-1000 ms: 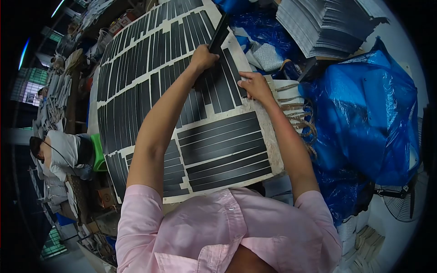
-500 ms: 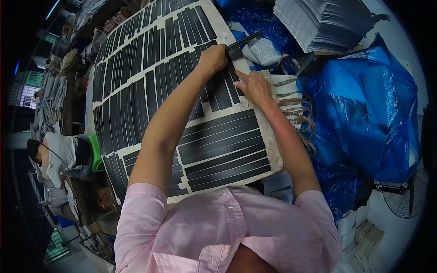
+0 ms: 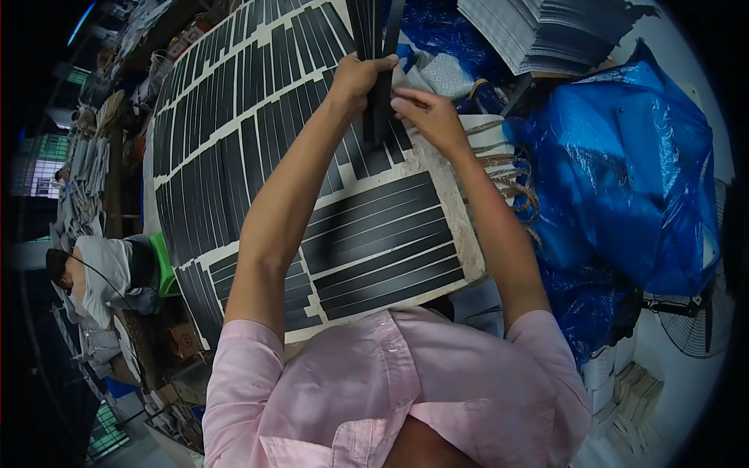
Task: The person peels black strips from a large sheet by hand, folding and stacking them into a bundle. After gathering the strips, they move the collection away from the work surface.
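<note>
My left hand is closed around a bundle of long black strips, which stand up above the fist and also hang below it. Close beside the bundle, on its right, my right hand has its fingers stretched out and partly apart. Whether its fingertips touch the nearest strip is hard to see. Under both hands lies a pale board, covered with rows of flat black strips. Thin light gaps show between many of them.
Crumpled blue plastic sheeting covers a heap on the right. Twisted cord handles lie beside the board. A stack of grey sheets stands at the far right. To the left, another person bends near a green chair.
The bundle in my left hand has swung from slanting right to nearly upright, and that hand has risen slightly. My right hand has moved up and left, off the board's strips, towards the bundle.
</note>
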Demonstrator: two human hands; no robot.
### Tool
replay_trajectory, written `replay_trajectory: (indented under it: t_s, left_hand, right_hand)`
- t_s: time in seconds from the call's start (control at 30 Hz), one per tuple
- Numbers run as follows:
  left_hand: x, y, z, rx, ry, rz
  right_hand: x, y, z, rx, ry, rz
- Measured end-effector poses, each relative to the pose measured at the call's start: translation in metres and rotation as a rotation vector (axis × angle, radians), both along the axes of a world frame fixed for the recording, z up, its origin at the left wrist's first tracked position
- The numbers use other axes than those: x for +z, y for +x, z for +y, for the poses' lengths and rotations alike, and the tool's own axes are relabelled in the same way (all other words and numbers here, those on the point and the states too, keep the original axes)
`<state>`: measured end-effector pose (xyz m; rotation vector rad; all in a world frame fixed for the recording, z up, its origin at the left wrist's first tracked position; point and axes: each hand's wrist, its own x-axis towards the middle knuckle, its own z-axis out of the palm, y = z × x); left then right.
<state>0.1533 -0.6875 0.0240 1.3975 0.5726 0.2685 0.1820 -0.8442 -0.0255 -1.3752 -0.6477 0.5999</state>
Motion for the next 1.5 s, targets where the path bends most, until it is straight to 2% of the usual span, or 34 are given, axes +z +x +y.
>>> replay_trajectory:
  t_s: [0.03, 0.17, 0.27, 0.33, 0.4, 0.47, 0.5, 0.57, 0.67, 0.7, 0.8, 0.93, 1.03, 1.13, 1.17, 1.23, 1.3, 1.4, 1.43, 1.5]
  left_hand:
    - [-0.002, 0.004, -0.004, 0.041, -0.005, -0.021]
    - [-0.006, -0.002, -0.008, 0.073, 0.047, -0.103]
    - [-0.001, -0.009, 0.005, 0.051, 0.14, -0.066]
    - [0.002, -0.015, 0.021, 0.167, 0.391, 0.091]
    - [0.0, -0.02, 0.041, 0.16, 0.433, 0.063]
    - [0.002, -0.023, 0.054, 0.045, 0.463, 0.22]
    - [0.002, -0.023, 0.054, 0.046, 0.471, 0.217]
    - [-0.001, -0.026, 0.054, 0.066, 0.666, 0.312]
    - [-0.005, -0.024, 0.054, 0.002, 0.664, 0.309]
    - [-0.003, -0.025, 0.051, -0.019, 0.659, 0.312]
    - [0.001, -0.024, 0.041, -0.023, 0.75, 0.342]
    - [-0.009, -0.018, 0.038, -0.079, 0.813, 0.309]
    - [-0.013, -0.013, 0.033, -0.172, 0.866, 0.25]
    - [-0.025, -0.003, 0.029, -0.431, 1.044, 0.288]
    - [-0.031, 0.0, 0.027, -0.43, 1.043, 0.288]
    - [-0.039, 0.004, 0.021, -0.471, 1.276, 0.276]
    - [-0.042, 0.005, 0.015, -0.459, 1.308, 0.312]
    - [-0.045, 0.006, 0.014, -0.436, 1.358, 0.316]
    - [-0.049, 0.006, 0.016, -0.421, 1.375, 0.281]
    - [-0.059, 0.011, 0.021, -0.414, 1.405, 0.243]
  right_hand:
    - [0.008, -0.005, 0.008, -0.067, -0.004, -0.036]
    - [-0.001, -0.001, 0.013, -0.099, 0.0, -0.07]
    - [-0.011, 0.012, 0.007, -0.094, 0.036, 0.053]
    - [-0.028, 0.026, -0.005, -0.101, -0.132, 0.004]
    - [-0.044, 0.034, -0.008, -0.073, -0.16, -0.004]
    - [-0.055, 0.036, -0.005, -0.047, -0.094, -0.02]
    - [-0.052, 0.036, -0.005, -0.048, -0.085, -0.024]
    - [-0.048, 0.033, -0.005, -0.075, -0.1, -0.129]
    - [-0.059, 0.029, -0.002, -0.103, -0.099, -0.227]
    - [-0.045, 0.023, -0.007, -0.102, -0.243, -0.243]
    - [-0.042, 0.018, -0.006, -0.157, -0.282, -0.3]
    - [-0.052, 0.014, -0.002, -0.225, -0.188, -0.398]
    - [-0.053, 0.015, -0.001, -0.207, -0.253, -0.37]
    - [-0.056, 0.016, 0.001, -0.198, -0.239, -0.409]
    - [-0.058, 0.017, 0.002, -0.201, -0.273, -0.471]
    - [-0.046, 0.012, 0.001, -0.202, -0.309, -0.535]
    - [-0.032, 0.003, -0.005, -0.211, -0.538, -0.64]
    - [-0.027, 0.001, -0.013, -0.125, -0.656, -0.769]
    - [-0.029, 0.001, -0.016, -0.124, -0.658, -0.768]
    - [-0.036, 0.006, -0.019, -0.161, -0.467, -0.518]
